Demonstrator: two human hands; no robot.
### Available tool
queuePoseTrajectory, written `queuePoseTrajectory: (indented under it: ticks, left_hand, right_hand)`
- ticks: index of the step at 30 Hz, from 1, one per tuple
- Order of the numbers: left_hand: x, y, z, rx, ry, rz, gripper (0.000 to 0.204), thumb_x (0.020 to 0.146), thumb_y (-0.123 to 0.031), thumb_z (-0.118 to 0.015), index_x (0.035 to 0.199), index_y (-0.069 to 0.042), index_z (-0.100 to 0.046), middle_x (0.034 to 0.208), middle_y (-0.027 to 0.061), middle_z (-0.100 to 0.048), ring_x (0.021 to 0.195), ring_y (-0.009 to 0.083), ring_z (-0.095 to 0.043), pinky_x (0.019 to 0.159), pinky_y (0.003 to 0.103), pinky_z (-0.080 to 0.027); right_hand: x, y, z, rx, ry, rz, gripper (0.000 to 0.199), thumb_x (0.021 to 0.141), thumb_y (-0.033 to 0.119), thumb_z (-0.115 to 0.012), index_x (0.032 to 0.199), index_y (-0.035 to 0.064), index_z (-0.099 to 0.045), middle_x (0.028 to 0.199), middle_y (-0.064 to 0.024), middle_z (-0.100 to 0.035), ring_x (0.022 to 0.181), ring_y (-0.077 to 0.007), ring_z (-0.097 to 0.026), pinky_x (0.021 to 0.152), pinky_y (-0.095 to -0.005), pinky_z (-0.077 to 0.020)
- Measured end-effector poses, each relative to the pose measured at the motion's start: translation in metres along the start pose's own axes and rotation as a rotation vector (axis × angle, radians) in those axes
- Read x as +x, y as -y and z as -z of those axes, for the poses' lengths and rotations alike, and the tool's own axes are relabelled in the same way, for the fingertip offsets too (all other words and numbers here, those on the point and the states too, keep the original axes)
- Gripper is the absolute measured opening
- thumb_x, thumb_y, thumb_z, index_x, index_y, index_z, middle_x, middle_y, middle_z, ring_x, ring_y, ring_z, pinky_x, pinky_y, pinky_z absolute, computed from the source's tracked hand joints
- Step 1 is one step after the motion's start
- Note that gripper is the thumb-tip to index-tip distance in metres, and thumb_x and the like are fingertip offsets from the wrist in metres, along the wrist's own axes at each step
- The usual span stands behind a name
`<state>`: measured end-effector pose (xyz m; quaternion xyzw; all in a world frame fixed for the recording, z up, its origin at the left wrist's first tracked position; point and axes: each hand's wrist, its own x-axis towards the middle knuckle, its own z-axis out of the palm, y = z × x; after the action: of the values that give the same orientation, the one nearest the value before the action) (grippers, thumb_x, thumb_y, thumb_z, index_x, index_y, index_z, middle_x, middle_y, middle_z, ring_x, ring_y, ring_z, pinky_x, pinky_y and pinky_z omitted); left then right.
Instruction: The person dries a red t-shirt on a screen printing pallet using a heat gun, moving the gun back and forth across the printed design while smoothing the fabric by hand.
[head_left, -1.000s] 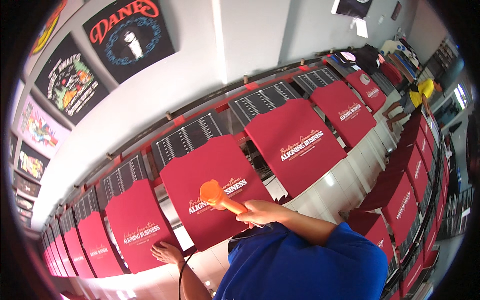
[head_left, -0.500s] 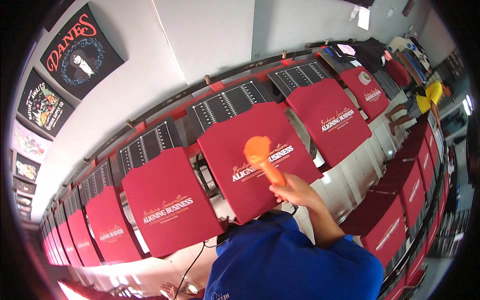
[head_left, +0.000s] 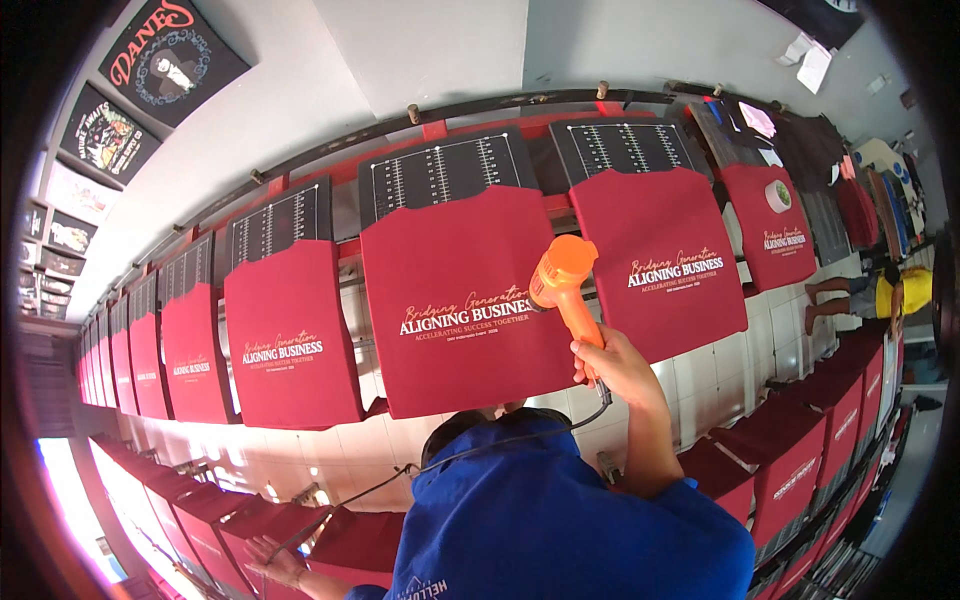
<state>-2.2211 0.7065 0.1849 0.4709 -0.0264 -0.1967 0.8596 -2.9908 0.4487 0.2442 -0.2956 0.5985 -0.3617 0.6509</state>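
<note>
My right hand (head_left: 612, 368) grips the handle of an orange heat gun (head_left: 562, 278). Its nozzle points at the white printed lettering on a dark red shirt (head_left: 462, 250) stretched over a black pallet (head_left: 440, 168). The gun hangs just in front of that print's right end. A black cord (head_left: 430, 468) runs from the gun's handle down across my blue shirt to my left hand (head_left: 272, 560). That hand is low at the bottom edge, closed around the cord above a red shirt in the near row.
More red printed shirts (head_left: 290, 335) on pallets line a long rail to both sides. A second row of red shirts (head_left: 800, 470) curves along the bottom and right. A tape roll (head_left: 778, 196) lies on one shirt. A person in yellow (head_left: 888, 295) crouches far right. Posters (head_left: 170, 50) hang at upper left.
I have moved rightwards along the row. The heat gun is now raised higher over a shirt's print, and my left hand has come back into view at the bottom.
</note>
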Motion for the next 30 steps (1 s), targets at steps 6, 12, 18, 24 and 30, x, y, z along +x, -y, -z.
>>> queuePoseTrajectory:
  ticks: [6, 12, 18, 24, 30]
  left_hand:
    - [-0.025, 0.019, -0.052, 0.403, 0.235, 0.324, 0.064, 0.101, -0.053, -0.048, 0.146, -0.008, -0.041, 0.15, 0.0121, -0.044, 0.135, 0.0269, -0.042, 0.11, 0.044, -0.036]
    - [0.032, 0.044, -0.007, 0.556, 0.269, 0.42, 0.056, 0.103, -0.052, -0.043, 0.137, -0.008, -0.049, 0.143, 0.0119, -0.05, 0.134, 0.0283, -0.045, 0.111, 0.047, -0.031]
    - [-0.026, 0.092, -0.063, 0.866, 0.565, 0.581, 0.056, 0.102, -0.054, -0.04, 0.131, -0.008, -0.054, 0.133, 0.0099, -0.056, 0.121, 0.0278, -0.052, 0.105, 0.045, -0.037]
    - [-0.138, 0.111, -0.137, 1.253, 1.037, 0.553, 0.044, 0.107, -0.036, -0.036, 0.123, -0.003, -0.06, 0.119, 0.0089, -0.064, 0.11, 0.0239, -0.061, 0.097, 0.038, -0.045]
    - [-0.226, 0.139, -0.201, 1.347, 1.428, 0.311, 0.032, 0.104, -0.023, -0.046, 0.116, 0.001, -0.062, 0.108, 0.0183, -0.066, 0.104, 0.0305, -0.063, 0.093, 0.037, -0.047]
  right_hand:
    - [-0.002, 0.008, 0.005, -0.027, -0.058, -0.032, 0.022, 0.097, 0.023, -0.06, 0.106, 0.0031, -0.057, 0.075, -0.0016, -0.06, 0.064, -0.0119, -0.062, 0.052, -0.0262, -0.0467]
    - [0.003, 0.002, -0.002, -0.078, -0.06, -0.002, 0.025, 0.097, 0.026, -0.061, 0.104, 0.0026, -0.055, 0.074, -0.0014, -0.059, 0.062, -0.0119, -0.063, 0.051, -0.0255, -0.0463]
    - [-0.007, -0.001, -0.009, -0.104, -0.102, 0.005, 0.025, 0.095, 0.026, -0.062, 0.103, 0.0026, -0.057, 0.074, -0.0021, -0.059, 0.061, -0.0124, -0.062, 0.05, -0.0256, -0.0463]
    - [-0.009, 0.005, -0.011, -0.135, -0.111, 0.003, 0.024, 0.096, 0.022, -0.059, 0.11, 0.0023, -0.058, 0.074, -0.0027, -0.061, 0.062, -0.0134, -0.063, 0.052, -0.0256, -0.0463]
    - [-0.004, 0.013, -0.008, -0.128, -0.078, -0.004, 0.024, 0.095, 0.024, -0.062, 0.103, 0.0023, -0.056, 0.074, -0.003, -0.059, 0.06, -0.013, -0.062, 0.051, -0.0259, -0.047]
